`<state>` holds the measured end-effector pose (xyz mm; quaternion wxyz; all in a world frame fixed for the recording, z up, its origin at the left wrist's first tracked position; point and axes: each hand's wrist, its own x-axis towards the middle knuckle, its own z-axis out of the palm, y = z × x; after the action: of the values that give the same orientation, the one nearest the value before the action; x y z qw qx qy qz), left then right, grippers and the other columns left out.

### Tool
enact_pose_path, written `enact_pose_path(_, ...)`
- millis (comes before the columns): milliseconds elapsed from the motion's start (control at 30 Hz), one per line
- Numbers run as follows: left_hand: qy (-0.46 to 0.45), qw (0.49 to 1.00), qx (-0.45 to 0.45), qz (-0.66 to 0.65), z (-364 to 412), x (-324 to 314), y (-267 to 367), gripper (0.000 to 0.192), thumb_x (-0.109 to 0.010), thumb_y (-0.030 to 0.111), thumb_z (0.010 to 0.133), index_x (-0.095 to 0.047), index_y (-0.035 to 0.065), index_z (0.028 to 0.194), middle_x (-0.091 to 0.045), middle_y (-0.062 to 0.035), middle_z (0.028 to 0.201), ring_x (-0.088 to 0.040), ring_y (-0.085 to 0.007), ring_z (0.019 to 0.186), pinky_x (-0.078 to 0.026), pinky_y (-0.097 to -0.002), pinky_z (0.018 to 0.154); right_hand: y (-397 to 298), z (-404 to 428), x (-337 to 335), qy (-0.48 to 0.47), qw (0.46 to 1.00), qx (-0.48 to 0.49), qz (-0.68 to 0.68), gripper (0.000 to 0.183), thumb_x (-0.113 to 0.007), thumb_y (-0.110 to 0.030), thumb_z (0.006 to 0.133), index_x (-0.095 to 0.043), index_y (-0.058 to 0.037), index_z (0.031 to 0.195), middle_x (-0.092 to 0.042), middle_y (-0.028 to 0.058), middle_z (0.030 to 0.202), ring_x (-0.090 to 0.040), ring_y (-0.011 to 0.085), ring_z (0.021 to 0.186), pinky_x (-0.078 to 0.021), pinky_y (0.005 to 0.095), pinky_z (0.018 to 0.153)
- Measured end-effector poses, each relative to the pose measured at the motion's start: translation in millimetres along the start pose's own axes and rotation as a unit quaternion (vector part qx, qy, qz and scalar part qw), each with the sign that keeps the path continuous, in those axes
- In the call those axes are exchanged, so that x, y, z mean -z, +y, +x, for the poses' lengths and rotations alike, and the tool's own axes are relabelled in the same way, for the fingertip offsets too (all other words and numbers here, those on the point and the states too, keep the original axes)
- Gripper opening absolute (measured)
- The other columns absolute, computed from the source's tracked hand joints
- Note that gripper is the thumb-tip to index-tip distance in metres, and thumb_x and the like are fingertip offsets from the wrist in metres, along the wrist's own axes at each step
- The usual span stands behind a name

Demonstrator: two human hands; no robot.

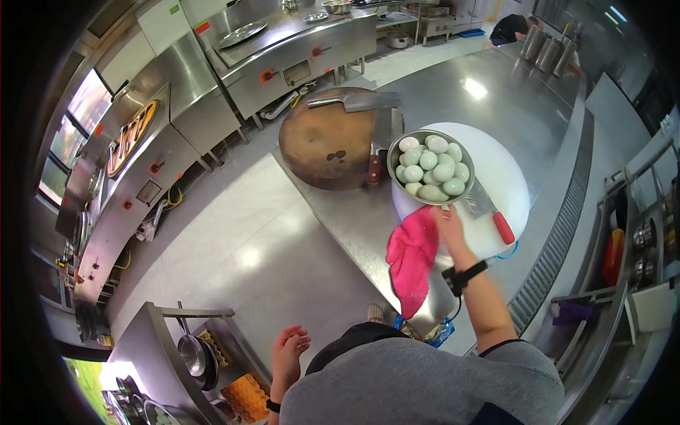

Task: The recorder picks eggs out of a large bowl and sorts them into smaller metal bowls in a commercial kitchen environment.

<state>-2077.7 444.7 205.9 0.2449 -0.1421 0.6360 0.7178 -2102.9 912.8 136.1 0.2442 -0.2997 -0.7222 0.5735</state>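
Note:
My right hand (pixel 448 223) grips one end of a pink cloth (pixel 414 260) close to the near rim of a steel bowl (pixel 393 175); the cloth hangs over the table corner. Pale green and white eggs (pixel 427 160) fill the bowl, which stands on a round white cutting board (pixel 510 175). A red-handled cleaver (pixel 502 227) lies on the board, its blade partly beside the bowl. My left hand (pixel 289 345), low over the floor side, holds nothing and its fingers are bent apart. Left of the bowl, a round wooden chopping block (pixel 324 138) carries two more cleavers (pixel 366 102).
Stove counters (pixel 297 50) run along the far side. A floor drain grate (pixel 558 234) passes right of the steel table (pixel 340 212). Metal shelving (pixel 595 319) stands at right, a rack (pixel 191 312) with strainers at lower left. A person (pixel 512 29) bends at the table's far end.

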Motion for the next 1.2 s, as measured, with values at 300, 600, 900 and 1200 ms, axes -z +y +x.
enact_pose_path(300, -0.061, 0.996, -0.002, 0.062, 21, -19, 4, 0.023, -0.048, 0.008, 0.088, -0.056, 0.0012, 0.109, -0.06, -0.008, 0.097, -0.059, -0.0159, 0.086, -0.048, -0.0279, 0.078, 12, -137, -47, -0.185, 0.809, 0.269, -0.488, 0.106, -0.072, -0.06, 0.059, -0.029, -0.0064, 0.14, -0.033, 0.0296, 0.134, -0.03, 0.0476, 0.124, -0.0279, 0.0597, 0.1)
enact_pose_path(600, -0.097, 0.991, -0.006, 0.09, 35, -32, -1, 0.023, -0.047, 0.009, 0.089, -0.056, 0.0021, 0.109, -0.061, -0.0078, 0.097, -0.059, -0.0155, 0.084, -0.047, -0.0274, 0.078, 17, -85, -56, -0.113, 0.861, 0.175, -0.465, 0.078, -0.07, -0.029, 0.065, -0.038, -0.0131, 0.134, -0.047, 0.0194, 0.119, -0.049, 0.0381, 0.099, -0.0443, 0.05, 0.079)
enact_pose_path(900, -0.088, 0.99, 0.004, 0.108, 32, -32, -3, 0.023, -0.048, 0.008, 0.088, -0.056, 0.0018, 0.109, -0.061, -0.0083, 0.096, -0.059, -0.0157, 0.084, -0.048, -0.0278, 0.077, -23, -130, 18, -0.594, 0.672, 0.132, -0.423, 0.044, -0.056, -0.012, 0.072, -0.058, -0.02, 0.115, -0.057, 0.0133, 0.111, -0.054, 0.0334, 0.098, -0.0461, 0.0443, 0.083)
enact_pose_path(1200, -0.091, 0.989, 0.005, 0.119, 55, -39, 8, 0.023, -0.047, 0.009, 0.089, -0.056, 0.0016, 0.109, -0.061, -0.0077, 0.096, -0.059, -0.0151, 0.084, -0.048, -0.0271, 0.076, 59, -232, 148, -0.615, 0.552, -0.276, -0.492, 0.036, -0.052, -0.029, 0.082, -0.064, -0.0082, 0.11, -0.066, 0.0126, 0.103, -0.061, 0.0252, 0.095, -0.0459, 0.0373, 0.081)
